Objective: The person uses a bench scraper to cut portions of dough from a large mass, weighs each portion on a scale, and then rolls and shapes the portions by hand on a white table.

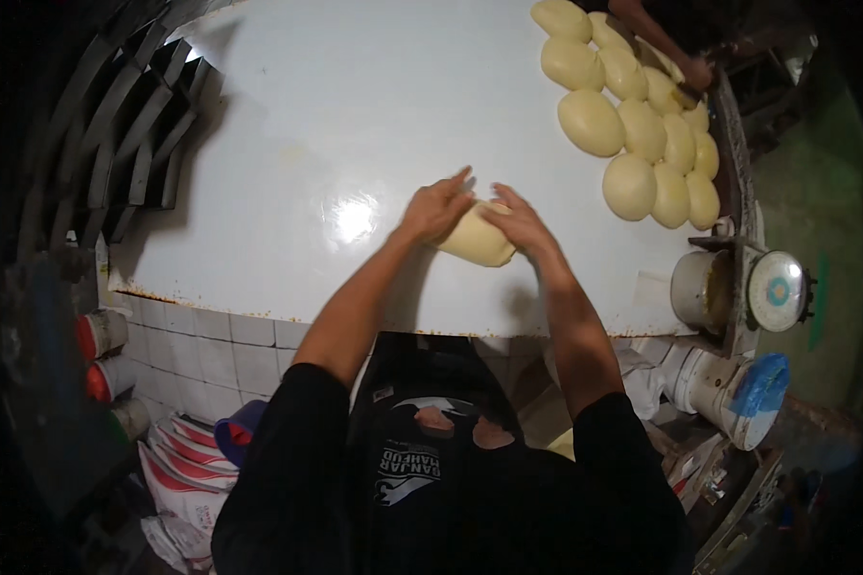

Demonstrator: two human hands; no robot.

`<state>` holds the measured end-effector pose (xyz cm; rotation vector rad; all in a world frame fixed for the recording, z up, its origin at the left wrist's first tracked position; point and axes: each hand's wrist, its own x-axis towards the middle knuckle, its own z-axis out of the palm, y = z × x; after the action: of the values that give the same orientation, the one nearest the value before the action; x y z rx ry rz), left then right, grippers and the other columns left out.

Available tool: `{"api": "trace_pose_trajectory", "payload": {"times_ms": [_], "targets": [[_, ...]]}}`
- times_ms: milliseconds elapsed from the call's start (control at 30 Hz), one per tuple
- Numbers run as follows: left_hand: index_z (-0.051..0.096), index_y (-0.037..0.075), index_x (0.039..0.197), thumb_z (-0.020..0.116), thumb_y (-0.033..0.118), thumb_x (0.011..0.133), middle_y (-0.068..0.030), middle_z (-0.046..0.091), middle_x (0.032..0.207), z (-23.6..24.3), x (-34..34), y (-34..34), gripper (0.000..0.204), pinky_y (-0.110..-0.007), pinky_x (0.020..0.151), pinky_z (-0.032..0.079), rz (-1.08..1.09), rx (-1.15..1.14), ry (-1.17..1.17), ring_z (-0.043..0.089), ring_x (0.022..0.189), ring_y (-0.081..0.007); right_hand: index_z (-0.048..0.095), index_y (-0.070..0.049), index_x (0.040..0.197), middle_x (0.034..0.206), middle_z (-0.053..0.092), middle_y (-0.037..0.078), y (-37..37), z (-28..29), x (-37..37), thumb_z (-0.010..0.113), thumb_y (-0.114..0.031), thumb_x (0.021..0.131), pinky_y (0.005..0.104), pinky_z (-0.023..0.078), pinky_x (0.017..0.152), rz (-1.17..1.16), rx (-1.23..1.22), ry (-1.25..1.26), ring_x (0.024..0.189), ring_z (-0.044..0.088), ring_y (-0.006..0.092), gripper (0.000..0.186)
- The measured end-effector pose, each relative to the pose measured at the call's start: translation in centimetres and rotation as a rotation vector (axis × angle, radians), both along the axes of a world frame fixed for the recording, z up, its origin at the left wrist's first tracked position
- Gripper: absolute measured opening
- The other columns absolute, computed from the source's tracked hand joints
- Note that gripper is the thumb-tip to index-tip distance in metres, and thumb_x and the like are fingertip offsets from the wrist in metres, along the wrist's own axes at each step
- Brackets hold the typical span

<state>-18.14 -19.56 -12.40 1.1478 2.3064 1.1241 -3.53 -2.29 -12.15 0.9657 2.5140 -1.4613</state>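
Observation:
A pale yellow, rolled piece of dough lies on the white table near its front edge. My left hand curves round its left end, with the fingers pointing away from me. At the other end my right hand grips it, the thumb lying across its top and the fingers along its far right side. Together the two hands cup the dough; my palms hide its ends.
Several smooth dough balls crowd the table's right side. Beyond them a co-worker's hand reaches in, holding something small. Stacked black baking pans stand at the left. A metal pot sits at the right front corner.

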Motion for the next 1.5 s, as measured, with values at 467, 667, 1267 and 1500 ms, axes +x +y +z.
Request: {"api": "trace_pose_trajectory", "payload": {"times_ms": [467, 667, 1267, 1500], "targets": [[0.071, 0.007, 0.091, 0.054, 0.064, 0.096, -0.019, 0.07, 0.077, 4.3, 3.9, -5.3, 0.06, -0.05, 0.073, 0.053, 0.247, -0.305, -0.177, 0.069, 0.081, -0.0405, 0.066, -0.016, 0.121, 0.111, 0.073, 0.012, -3.8, 4.8, -1.5, 0.082, -0.047, 0.079, 0.0449, 0.054, 0.089, 0.526, -0.017, 0.144, 0.102, 0.069, 0.0341, 0.054], [0.07, 0.007, 0.093, 0.061, 0.049, 0.099, -0.0152, 0.072, 0.086, 12.6, 7.5, -5.0, 0.043, -0.042, 0.068, 0.053, 0.356, -0.043, 0.164, 0.07, 0.077, -0.0299, 0.067, -0.019, 0.127, 0.124, 0.071, 0.009, -2.0, 11.9, -2.0, 0.081, -0.053, 0.076, 0.0427, 0.054, 0.093, 0.674, 0.179, 0.256, 0.111, 0.068, 0.0315, 0.063], [0.068, 0.009, 0.126, 0.054, 0.046, 0.101, -0.0102, 0.071, 0.124, -0.7, 7.0, -7.5, 0.047, -0.047, 0.096, 0.052, 0.283, -0.167, -0.044, 0.064, 0.111, -0.0387, 0.068, -0.01, 0.12, 0.113, 0.072, 0.015, -4.5, -1.8, -1.4, 0.062, -0.051, 0.097, 0.0431, 0.052, 0.093, 0.441, -0.072, 0.0, 0.109, 0.067, 0.0331, 0.047], [0.056, 0.015, 0.145, 0.062, 0.053, 0.097, -0.0166, 0.064, 0.134, -0.1, 12.9, -11.3, 0.061, -0.05, 0.101, 0.05, 0.157, -0.306, -0.069, 0.062, 0.117, -0.0403, 0.068, -0.011, 0.117, 0.101, 0.073, 0.015, -5.0, -1.0, 1.9, 0.064, -0.052, 0.096, 0.0425, 0.052, 0.086, 0.61, -0.051, 0.003, 0.096, 0.07, 0.0321, 0.047]]}}
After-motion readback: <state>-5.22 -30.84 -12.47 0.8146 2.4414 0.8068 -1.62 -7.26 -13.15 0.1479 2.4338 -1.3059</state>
